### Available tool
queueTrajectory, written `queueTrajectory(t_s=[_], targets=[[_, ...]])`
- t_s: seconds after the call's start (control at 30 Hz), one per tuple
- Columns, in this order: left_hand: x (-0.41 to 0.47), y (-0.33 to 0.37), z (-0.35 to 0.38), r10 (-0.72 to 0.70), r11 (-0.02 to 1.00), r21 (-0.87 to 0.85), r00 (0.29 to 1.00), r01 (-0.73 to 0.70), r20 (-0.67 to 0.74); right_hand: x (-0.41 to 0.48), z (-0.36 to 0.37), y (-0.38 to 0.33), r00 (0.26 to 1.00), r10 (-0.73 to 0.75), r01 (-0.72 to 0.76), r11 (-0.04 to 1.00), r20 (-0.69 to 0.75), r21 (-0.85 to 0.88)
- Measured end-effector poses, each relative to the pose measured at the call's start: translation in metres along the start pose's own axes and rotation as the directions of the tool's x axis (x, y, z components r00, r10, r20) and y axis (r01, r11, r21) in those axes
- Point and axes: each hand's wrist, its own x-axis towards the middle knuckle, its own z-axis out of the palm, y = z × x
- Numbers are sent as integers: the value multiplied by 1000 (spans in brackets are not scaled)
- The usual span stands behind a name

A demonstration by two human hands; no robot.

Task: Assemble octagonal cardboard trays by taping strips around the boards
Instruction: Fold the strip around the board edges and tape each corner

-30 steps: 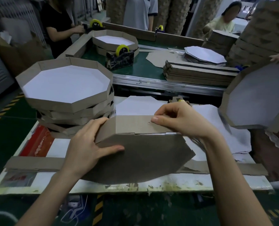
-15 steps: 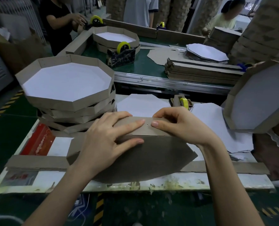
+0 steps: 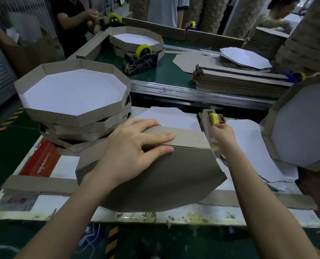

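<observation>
The right hand (image 3: 221, 136) has left the cardboard strip (image 3: 189, 138) and gone to the small tape dispenser (image 3: 209, 118), which stands toward the far edge of the table (image 3: 174, 215), right of the middle. The left hand (image 3: 129, 146) has slid a little along the strip and now holds the work alone.

The octagonal board (image 3: 155, 184) rests at the middle of the near edge, tilted up with its brown side toward the camera. The strip runs along its upper edge, and the seam between them shows as a dark line. The left hand lies flat across that seam from the left, fingers straight: the index finger presses on the strip, the next finger on the board just below the line, and the thumb reaches over the strip's top. The right hand is seen from the back, its fingertips up at the yellow roll. Whether they pinch the tape cannot be told.

A stack of finished trays (image 3: 75, 94) sits at the far left corner. White sheets (image 3: 249, 146) lie on the right side, beside the board.
</observation>
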Motion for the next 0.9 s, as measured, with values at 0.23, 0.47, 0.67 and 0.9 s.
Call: queueTrajectory(t_s=[0.23, 0.47, 0.67, 0.9], targets=[[22, 7, 10, -39, 998, 41, 997, 36, 59, 86, -14, 45, 981, 190, -187, 910, -30, -370], [42, 8, 21, -45, 997, 61, 997, 41, 61, 132, -3, 60, 971, 239, -195, 856, 31, -479], [54, 9, 29, -47, 994, 99, 997, 41, 60, 156, -1, 66, 941, 336, -337, 938, -25, -86], [61, 6, 34, -51, 990, 131, 998, 45, 48, 136, -3, 79, 943, 315, -267, 907, -103, 326]])
